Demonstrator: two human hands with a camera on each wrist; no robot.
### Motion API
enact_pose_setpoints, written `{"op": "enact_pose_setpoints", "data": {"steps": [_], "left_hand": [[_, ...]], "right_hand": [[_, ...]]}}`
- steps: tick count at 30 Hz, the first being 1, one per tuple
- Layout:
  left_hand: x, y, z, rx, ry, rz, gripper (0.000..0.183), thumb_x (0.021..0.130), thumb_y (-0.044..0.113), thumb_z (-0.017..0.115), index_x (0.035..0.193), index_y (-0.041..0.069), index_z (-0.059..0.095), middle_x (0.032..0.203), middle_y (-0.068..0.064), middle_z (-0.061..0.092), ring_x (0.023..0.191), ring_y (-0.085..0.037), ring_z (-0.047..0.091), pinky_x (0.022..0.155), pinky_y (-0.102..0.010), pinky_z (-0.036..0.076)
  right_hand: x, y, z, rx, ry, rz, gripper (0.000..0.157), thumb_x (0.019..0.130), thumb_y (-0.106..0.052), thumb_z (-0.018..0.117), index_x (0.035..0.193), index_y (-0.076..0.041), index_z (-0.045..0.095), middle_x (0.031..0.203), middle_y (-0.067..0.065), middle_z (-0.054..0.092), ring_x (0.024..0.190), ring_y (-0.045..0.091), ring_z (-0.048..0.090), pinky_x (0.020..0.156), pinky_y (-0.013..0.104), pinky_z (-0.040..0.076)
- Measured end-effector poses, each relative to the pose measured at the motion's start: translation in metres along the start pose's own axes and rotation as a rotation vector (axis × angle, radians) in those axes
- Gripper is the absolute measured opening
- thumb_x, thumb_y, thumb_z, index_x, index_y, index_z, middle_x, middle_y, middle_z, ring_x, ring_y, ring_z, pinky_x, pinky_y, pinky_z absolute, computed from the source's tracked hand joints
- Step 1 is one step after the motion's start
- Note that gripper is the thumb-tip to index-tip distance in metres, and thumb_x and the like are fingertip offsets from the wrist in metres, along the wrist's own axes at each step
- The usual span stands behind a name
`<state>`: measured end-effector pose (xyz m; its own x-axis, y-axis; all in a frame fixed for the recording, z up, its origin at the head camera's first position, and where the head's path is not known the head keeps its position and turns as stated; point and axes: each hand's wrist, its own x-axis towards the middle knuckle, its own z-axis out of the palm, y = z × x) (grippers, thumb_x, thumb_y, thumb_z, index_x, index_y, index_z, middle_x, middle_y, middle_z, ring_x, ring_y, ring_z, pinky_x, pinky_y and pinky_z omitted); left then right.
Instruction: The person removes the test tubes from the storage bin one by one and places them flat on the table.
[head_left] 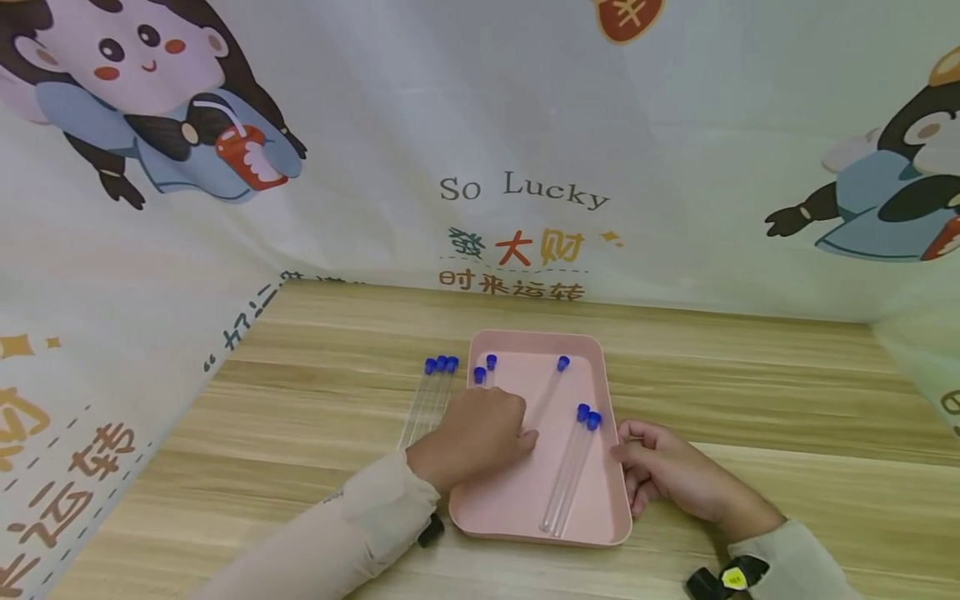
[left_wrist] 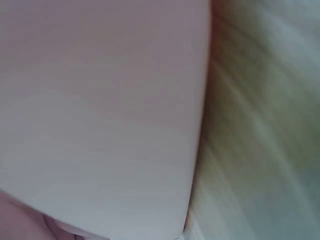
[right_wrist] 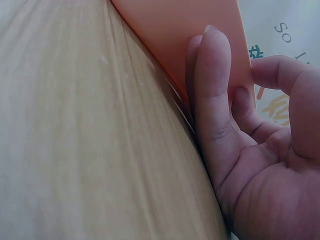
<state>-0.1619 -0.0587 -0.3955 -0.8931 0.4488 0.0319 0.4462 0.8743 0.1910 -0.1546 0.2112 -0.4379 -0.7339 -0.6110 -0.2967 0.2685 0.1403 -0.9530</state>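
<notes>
Nearest me, behind each hand, I have a pale sleeve, and at the right cuff a black wrist mount (head_left: 738,575) with a yellow patch. Ahead of its cuff, the right hand (head_left: 671,468) pinches the near stretch of the pink tray (head_left: 536,335) rim; on my right wrist feed its fingers lie along the outer wall. The left hand (head_left: 480,437) is over the tray's left side, knuckles up and fingers bent downward; I can't tell whether they pinch anything, and my left wrist feed gives only a blurred pale surface beside the bench (head_left: 225,467).

Between the hands, closer to the right one, I see two blue-capped test tubes (head_left: 566,470) lying side by side in the tray. Another tube (head_left: 547,395) slants away from the left thumb, cap at its far end. Just beyond the left knuckles sit two more blue caps (head_left: 480,376); the hand hides what is below. Outside the tray, left of that hand, three capped tubes (head_left: 431,400) lie on the bench. Farthest from both hands hangs a white printed curtain (head_left: 720,150) reading "So Lucky".
</notes>
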Motion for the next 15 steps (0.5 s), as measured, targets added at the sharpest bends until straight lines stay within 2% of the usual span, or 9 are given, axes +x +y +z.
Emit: {"op": "enact_pose_setpoints", "data": {"steps": [9,15], "left_hand": [[-0.0061,-0.0054,-0.0023,0.018,0.067,0.014,0.047,0.090,0.036,0.066,0.056,0.022,0.036,0.051,0.009,0.029,0.048,-0.008,0.035,0.045,-0.026,0.028],[-0.0100,-0.0081,-0.0067,0.013,0.113,0.017,0.042,0.088,0.036,0.067,0.058,0.021,0.043,0.050,0.010,0.036,0.047,-0.007,0.038,0.044,-0.027,0.029]], "right_hand": [[-0.0006,-0.0007,0.0005,0.000,-0.010,-0.019,0.008,0.102,-0.016,0.050,0.098,-0.010,0.045,0.075,0.000,0.063,0.060,0.012,0.064,0.055,0.029,0.056],[-0.0015,-0.0021,0.0014,-0.002,-0.007,-0.015,0.008,0.102,-0.016,0.050,0.097,-0.011,0.046,0.075,0.000,0.062,0.060,0.011,0.064,0.055,0.029,0.056]]}}
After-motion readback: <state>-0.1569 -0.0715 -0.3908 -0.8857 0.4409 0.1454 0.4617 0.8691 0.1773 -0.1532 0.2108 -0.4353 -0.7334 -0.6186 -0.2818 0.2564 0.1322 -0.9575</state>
